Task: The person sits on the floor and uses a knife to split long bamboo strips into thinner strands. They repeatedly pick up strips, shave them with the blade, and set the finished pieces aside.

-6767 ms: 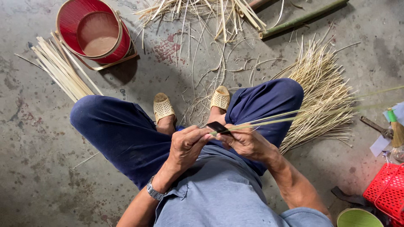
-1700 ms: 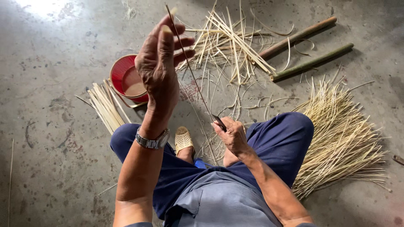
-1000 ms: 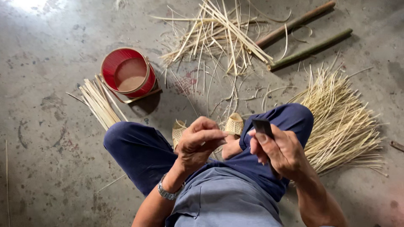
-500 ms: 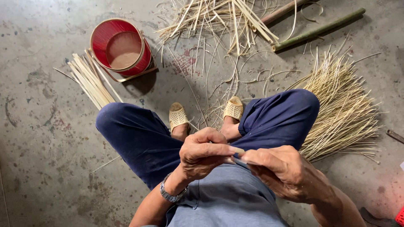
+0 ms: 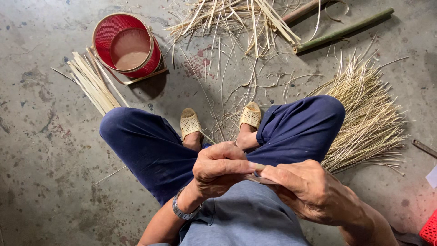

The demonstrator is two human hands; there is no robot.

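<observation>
A thin pale bamboo strip (image 5: 257, 166) sits between the two hands, low in the middle of the view, above the lap. Only a short bit of it shows. It is light yellow and lies almost flat, with its ends toward 9 and 3 o'clock. Right under it is a small dark blade (image 5: 260, 180), flat and thin, touching the strip. Most of the blade is hidden, so its full shape cannot be told.
</observation>
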